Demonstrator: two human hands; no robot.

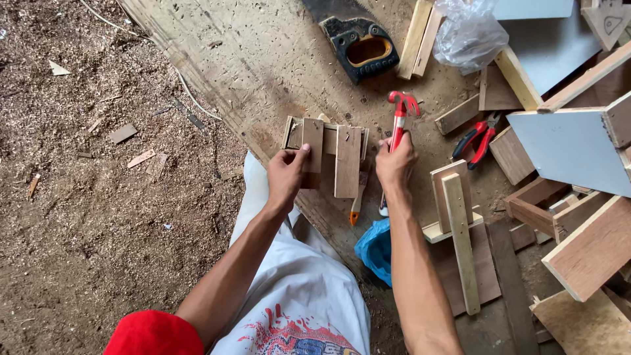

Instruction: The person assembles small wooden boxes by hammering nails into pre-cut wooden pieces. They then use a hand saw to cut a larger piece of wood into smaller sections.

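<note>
1. Head view, centre of frame: small assembly of wooden slats [332, 148] on the chipboard sheet [263, 59]; left hand [287, 176] pinching the left slat's lower edge.
2. Right hand [395, 163] closed around a red claw hammer [399, 118], just right of the slats.
3. Likely light, stiff, rough and splintery; best steadied by slat edges.

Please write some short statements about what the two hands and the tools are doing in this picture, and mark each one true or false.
1. The right hand holds a red claw hammer. True.
2. The left hand rests on the sawdust floor. False: it grips a small wooden assembly.
3. A handsaw lies on the board above the hands. True.
4. The red-handled pliers are in the left hand. False: they lie on the board, right of the hammer.
</note>
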